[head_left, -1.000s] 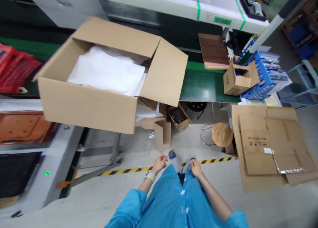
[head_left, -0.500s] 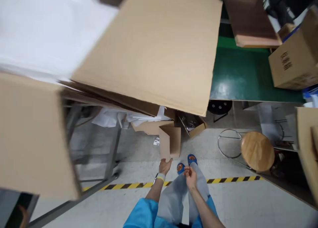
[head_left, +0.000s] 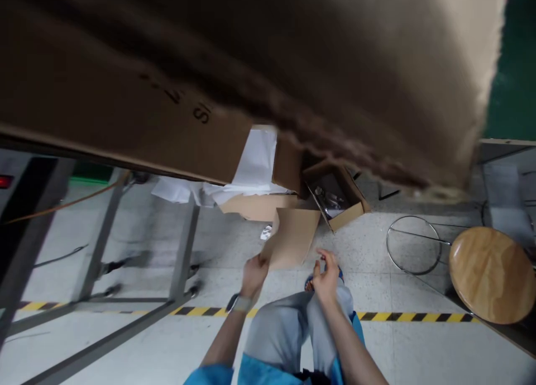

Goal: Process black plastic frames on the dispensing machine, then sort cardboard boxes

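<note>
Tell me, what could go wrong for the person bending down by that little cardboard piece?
The big box hangs right above, so the head might bump it when rising. The left hand grips only a corner of the cardboard piece, which might slip. The wooden stool stands close by and might get knocked.

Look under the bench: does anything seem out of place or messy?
Yes. White sheets and cardboard scraps lie heaped on the floor beside a tilted open small box. The left hand holds a folded carton.

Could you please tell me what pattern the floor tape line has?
Yellow and black diagonal stripes on the floor tape line, clearest in the head view.
</note>
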Demonstrator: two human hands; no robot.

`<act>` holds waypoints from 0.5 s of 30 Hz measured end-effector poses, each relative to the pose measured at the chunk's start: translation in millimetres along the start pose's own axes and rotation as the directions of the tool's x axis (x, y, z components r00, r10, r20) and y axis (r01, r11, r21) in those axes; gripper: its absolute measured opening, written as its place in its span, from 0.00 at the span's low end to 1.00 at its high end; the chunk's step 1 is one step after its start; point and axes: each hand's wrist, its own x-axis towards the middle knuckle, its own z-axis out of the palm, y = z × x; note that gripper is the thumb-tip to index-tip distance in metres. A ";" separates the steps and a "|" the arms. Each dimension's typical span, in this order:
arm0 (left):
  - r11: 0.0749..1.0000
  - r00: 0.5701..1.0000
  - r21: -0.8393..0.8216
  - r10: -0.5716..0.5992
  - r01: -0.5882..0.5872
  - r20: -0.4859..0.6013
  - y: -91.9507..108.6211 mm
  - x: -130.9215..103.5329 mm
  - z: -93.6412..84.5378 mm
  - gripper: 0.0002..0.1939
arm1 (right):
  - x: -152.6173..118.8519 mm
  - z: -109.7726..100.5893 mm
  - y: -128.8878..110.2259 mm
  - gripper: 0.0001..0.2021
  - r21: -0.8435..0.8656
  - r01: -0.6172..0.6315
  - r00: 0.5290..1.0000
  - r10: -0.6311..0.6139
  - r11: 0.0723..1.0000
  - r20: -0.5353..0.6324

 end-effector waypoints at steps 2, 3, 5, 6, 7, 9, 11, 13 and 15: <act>0.991 0.994 0.070 0.109 -0.110 0.026 -31.8 -31.6 -36.2 0.17 | 14.3 -17.9 -13.8 0.29 -0.073 0.206 0.978 -0.207 0.976 0.000; 0.984 0.985 0.065 0.159 -0.163 0.060 -45.6 -44.3 -52.6 0.17 | 21.5 -24.0 -19.4 0.32 -0.100 0.290 0.957 -0.285 0.952 0.059; 0.950 0.919 -0.047 0.312 -0.310 0.242 -65.8 -58.0 -79.3 0.17 | 32.3 -28.3 -26.6 0.35 -0.103 0.400 0.891 -0.360 0.911 0.275; 0.916 0.857 -0.141 0.402 -0.377 0.321 -71.8 -58.0 -88.6 0.18 | 35.0 -27.0 -27.8 0.32 -0.089 0.426 0.842 -0.358 0.900 0.404; 0.870 0.787 -0.229 0.492 -0.436 0.372 -75.6 -53.4 -95.1 0.19 | 35.5 -24.4 -27.5 0.26 -0.074 0.436 0.782 -0.337 0.897 0.524; 0.807 0.734 -0.326 0.586 -0.492 0.343 -78.6 -32.3 -99.4 0.18 | 31.3 -18.5 -22.1 0.13 -0.054 0.416 0.689 -0.276 0.908 0.670; 0.834 0.812 -0.328 0.529 -0.444 0.245 -78.1 -0.7 -92.5 0.17 | 24.0 -15.6 -11.7 0.08 -0.038 0.374 0.687 -0.250 0.926 0.682; 0.868 0.880 -0.336 0.440 -0.365 0.181 -74.9 34.3 -75.4 0.16 | 18.2 -16.6 1.9 0.06 -0.043 0.395 0.720 -0.281 0.918 0.634; 0.834 0.892 -0.403 0.444 -0.378 0.082 -67.5 69.4 -50.0 0.16 | 15.2 -20.9 17.0 0.07 -0.135 0.491 0.737 -0.327 0.861 0.592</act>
